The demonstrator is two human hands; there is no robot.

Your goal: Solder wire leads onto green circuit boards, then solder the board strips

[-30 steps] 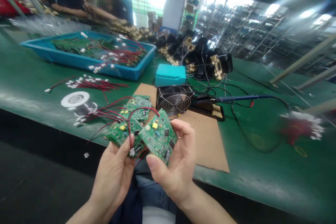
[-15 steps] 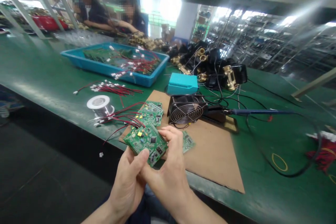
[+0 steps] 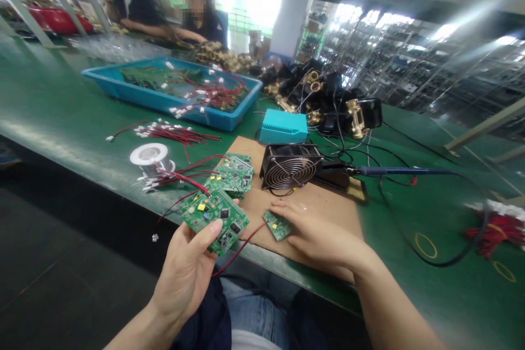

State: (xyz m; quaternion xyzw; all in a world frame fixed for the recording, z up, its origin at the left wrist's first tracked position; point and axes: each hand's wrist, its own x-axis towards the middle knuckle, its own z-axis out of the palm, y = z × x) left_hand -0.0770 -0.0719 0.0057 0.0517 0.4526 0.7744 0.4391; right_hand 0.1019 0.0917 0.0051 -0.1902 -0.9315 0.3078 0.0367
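Note:
My left hand (image 3: 186,260) grips green circuit boards (image 3: 215,219), apparently a small stack, with the thumb across the top face. Red wires run from their far edge. To the right, my right hand (image 3: 315,232) has its fingers and thumb round the edges of another circuit board (image 3: 278,225) at the cardboard. A red wire trails from this board toward the table's front edge. Behind my left hand, more green circuit boards (image 3: 238,172) lie overlapping on the cardboard sheet (image 3: 328,213), with red leads reaching left.
A solder spool (image 3: 150,156) and loose wire leads (image 3: 172,134) are at left. Farther back sits a blue tray (image 3: 164,101). A fan (image 3: 290,167), a soldering iron (image 3: 402,171) and a turquoise box (image 3: 284,126) stand beyond the cardboard. Two people sit across the table.
My right hand has left the boards in my left hand and moved right to the board on the cardboard. My left hand, still holding its boards, has shifted slightly left.

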